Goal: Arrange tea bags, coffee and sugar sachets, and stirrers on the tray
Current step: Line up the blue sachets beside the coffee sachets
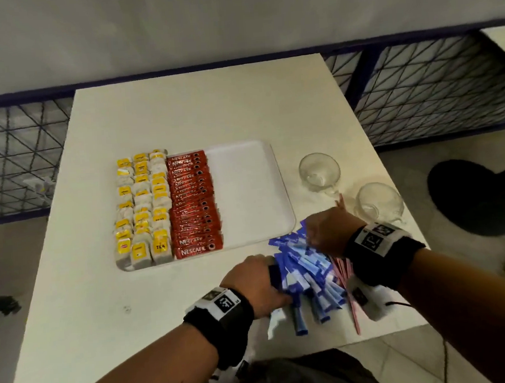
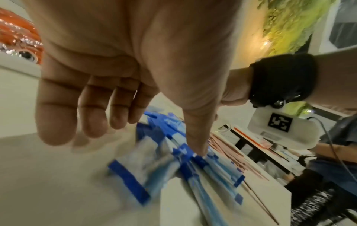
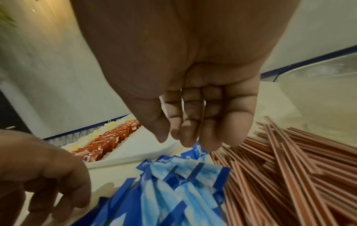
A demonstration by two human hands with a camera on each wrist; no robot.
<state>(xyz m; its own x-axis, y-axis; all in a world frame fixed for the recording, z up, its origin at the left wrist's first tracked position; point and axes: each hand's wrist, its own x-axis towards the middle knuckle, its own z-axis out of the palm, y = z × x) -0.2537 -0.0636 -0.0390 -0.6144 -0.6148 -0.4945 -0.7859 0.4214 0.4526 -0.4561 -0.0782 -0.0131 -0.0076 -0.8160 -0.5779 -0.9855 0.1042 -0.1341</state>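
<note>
Sugar step in hand, judging by the layout: tea bags [image 1: 140, 208] fill the left part of the tray [image 1: 278, 186] in three columns, coffee sachets [image 1: 194, 204] stand in a red column beside them, and the right part of the tray is bare. Blue sugar sachets [image 1: 303, 273] lie in a loose heap on the table [image 1: 156, 114], just off the tray's near right corner, with pink stirrers [image 1: 345, 270] partly under and beside the heap. Left hand [image 1: 256, 283] rests at the heap's left edge, fingers relaxed and spread, thumb tip touching the sachets; nothing is clamped. Right hand [image 1: 327, 234] hangs over the heap's far end, fingers extended and close together, holding nothing. Two glass cups [image 1: 320, 170] stand right of the tray. Next move likely calls for squaring the sachets between both hands, gripping a bundle, then laying it beside the coffee column
</note>
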